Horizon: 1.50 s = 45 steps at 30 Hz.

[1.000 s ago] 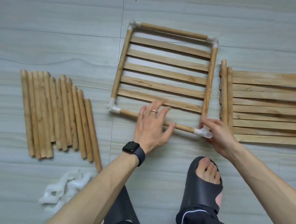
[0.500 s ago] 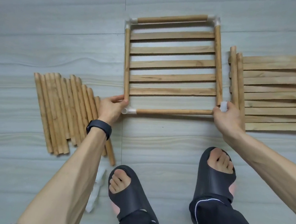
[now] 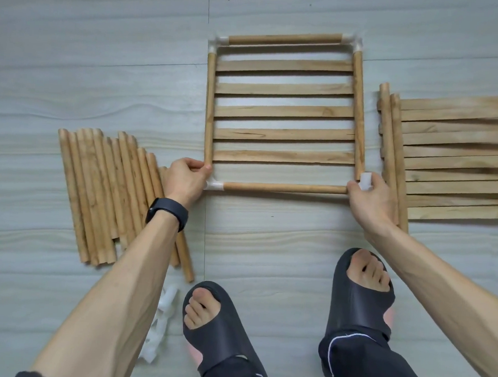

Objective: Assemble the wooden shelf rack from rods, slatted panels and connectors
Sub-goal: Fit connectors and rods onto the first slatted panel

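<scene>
Location appears to be an indoor living space, most likely a home. The work surface is the floor [image 3: 104, 48] itself, laid in pale grey wood-grain planks with narrow seams, and the person on it wears soft black open-toe slides [image 3: 222, 326] of the indoor kind, toes bare. Flat-pack furniture parts lie straight on that floor: loose rods [image 3: 104, 197] at left, stacked panels [image 3: 459, 160] at right, white connectors [image 3: 161, 323] by the feet, and one frame [image 3: 284, 112] between.
</scene>
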{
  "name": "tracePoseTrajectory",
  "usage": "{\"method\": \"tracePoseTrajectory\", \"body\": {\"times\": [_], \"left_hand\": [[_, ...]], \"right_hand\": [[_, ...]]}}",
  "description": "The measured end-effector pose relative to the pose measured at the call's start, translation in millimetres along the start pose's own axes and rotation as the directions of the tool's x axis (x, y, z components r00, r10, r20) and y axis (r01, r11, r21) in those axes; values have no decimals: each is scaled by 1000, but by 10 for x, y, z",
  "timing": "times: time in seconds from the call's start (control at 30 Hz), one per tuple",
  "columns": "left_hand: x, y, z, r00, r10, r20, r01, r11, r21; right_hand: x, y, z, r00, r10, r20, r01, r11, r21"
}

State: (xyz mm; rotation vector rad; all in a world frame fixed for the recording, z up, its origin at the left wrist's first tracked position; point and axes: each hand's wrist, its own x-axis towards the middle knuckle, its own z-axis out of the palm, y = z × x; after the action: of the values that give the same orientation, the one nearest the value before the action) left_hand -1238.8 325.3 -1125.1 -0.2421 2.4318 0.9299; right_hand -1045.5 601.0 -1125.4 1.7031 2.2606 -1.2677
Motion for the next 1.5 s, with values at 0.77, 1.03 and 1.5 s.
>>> {"method": "tracePoseTrajectory", "body": {"times": [0.77,1.03,1.5], "left_hand": [[23,527,347,814,181,553,-560,499,661],[23,580,389,867,198,457,-451,700,553],[-38,720,243,875,311,372,-404,891,206]], "right_hand": [[-56,169,-262,685,297,665,-714,456,531],[-35,300,-258,657,171,734,-716,448,536],[-165,54,-359,611,-117,783,-750,231,620]]}}
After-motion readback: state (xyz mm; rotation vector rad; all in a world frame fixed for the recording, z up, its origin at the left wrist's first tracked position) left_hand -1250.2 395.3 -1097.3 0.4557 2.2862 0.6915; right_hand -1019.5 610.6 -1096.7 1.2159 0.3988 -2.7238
